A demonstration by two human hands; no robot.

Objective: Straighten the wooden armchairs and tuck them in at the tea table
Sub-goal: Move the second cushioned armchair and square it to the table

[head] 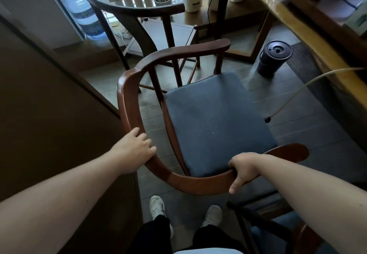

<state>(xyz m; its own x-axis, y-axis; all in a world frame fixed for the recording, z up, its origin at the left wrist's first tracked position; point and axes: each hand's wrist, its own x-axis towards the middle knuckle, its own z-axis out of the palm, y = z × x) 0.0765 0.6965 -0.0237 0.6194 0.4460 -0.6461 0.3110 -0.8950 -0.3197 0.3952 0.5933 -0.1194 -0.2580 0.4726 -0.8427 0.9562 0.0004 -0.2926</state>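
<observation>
A wooden armchair (127, 92) with a curved back rail and a blue seat cushion (216, 120) stands right in front of me, turned at an angle to the tea table (309, 35) on the right. My left hand (137, 146) grips the rail at its left curve. My right hand (244, 170) is closed over the rail nearer the right arm. A second, darker armchair (139, 11) stands behind it by the window. Part of a third chair (264, 224) with a blue seat shows at the bottom right.
A dark cylindrical bin (274, 59) sits on the floor by the table, with a pale hose (309, 86) running from the tabletop down to the floor. A water jug (83, 13) stands by the window. A brown wall or cabinet (49, 104) closes off the left. My white shoes (158, 208) are below.
</observation>
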